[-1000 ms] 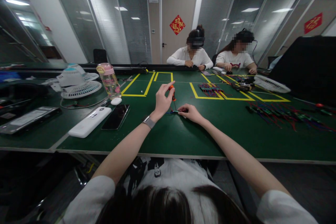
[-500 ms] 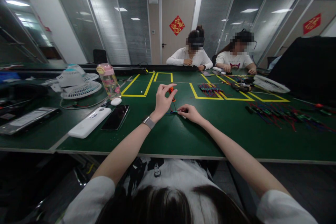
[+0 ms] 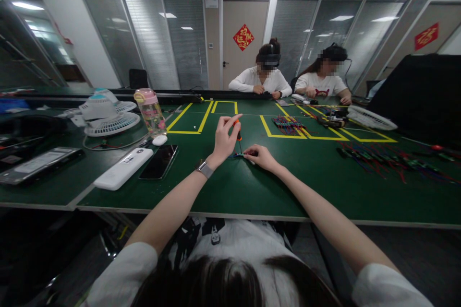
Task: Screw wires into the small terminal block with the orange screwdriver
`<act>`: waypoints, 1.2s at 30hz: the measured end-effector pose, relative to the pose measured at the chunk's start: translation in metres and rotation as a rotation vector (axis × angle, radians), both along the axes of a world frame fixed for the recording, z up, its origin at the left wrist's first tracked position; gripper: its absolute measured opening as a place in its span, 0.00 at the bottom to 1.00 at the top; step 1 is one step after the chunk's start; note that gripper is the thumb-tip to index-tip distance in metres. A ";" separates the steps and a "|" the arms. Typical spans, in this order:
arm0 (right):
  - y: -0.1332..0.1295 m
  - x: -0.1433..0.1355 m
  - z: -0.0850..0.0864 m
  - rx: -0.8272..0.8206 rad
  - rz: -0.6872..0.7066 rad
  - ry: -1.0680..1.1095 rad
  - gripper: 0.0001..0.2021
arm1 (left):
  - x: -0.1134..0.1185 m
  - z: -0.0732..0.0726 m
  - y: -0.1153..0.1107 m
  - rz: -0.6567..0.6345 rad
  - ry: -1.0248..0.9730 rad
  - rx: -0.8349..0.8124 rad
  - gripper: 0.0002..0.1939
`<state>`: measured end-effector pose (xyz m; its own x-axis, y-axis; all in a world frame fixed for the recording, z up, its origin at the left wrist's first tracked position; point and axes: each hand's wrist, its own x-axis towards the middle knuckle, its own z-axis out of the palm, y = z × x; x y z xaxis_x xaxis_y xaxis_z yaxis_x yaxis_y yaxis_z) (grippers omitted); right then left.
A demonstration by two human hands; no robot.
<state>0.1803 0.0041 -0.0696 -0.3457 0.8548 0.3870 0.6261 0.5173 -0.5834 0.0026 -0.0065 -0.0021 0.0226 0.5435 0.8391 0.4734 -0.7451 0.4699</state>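
My left hand (image 3: 226, 138), with a watch on its wrist, grips the orange and black handle of a screwdriver (image 3: 240, 146). The shaft points down, nearly upright, onto a small green circuit board (image 3: 239, 155) on the table. My right hand (image 3: 260, 157) pinches the right end of that board, its fingertips close to the screwdriver tip. Whether the tip sits in a screw is too small to tell. Thin wires show at the board's left side.
On the green table (image 3: 216, 199) to the left lie a black phone (image 3: 159, 162), a white power bank (image 3: 124, 169), a bottle (image 3: 151, 114) and a fan (image 3: 111, 123). Wired boards (image 3: 392, 159) lie in piles on the right. Two people (image 3: 264, 74) sit across the table.
The fingers of my left hand have shifted slightly on the screwdriver handle, and the shaft stands a little more upright. My right hand stays on the board.
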 end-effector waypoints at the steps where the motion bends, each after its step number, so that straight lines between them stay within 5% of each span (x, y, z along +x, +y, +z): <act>1: 0.000 0.000 0.000 0.001 0.002 -0.003 0.08 | 0.000 0.000 0.000 -0.028 0.003 -0.005 0.16; 4: 0.000 0.000 0.001 0.007 0.002 -0.019 0.08 | 0.000 0.001 0.001 -0.076 0.022 0.002 0.18; 10: -0.001 -0.001 0.001 0.042 0.000 -0.054 0.07 | -0.001 -0.001 0.002 0.028 0.002 0.043 0.13; 16: -0.003 -0.001 0.002 0.062 0.022 -0.086 0.07 | -0.001 0.000 0.002 -0.125 0.028 0.000 0.19; 23: -0.004 -0.003 0.000 0.075 0.015 -0.066 0.08 | -0.001 0.000 0.001 -0.034 0.017 0.008 0.15; 36: -0.002 -0.006 -0.003 0.082 0.010 -0.020 0.08 | 0.001 0.002 -0.002 -0.106 0.052 -0.015 0.16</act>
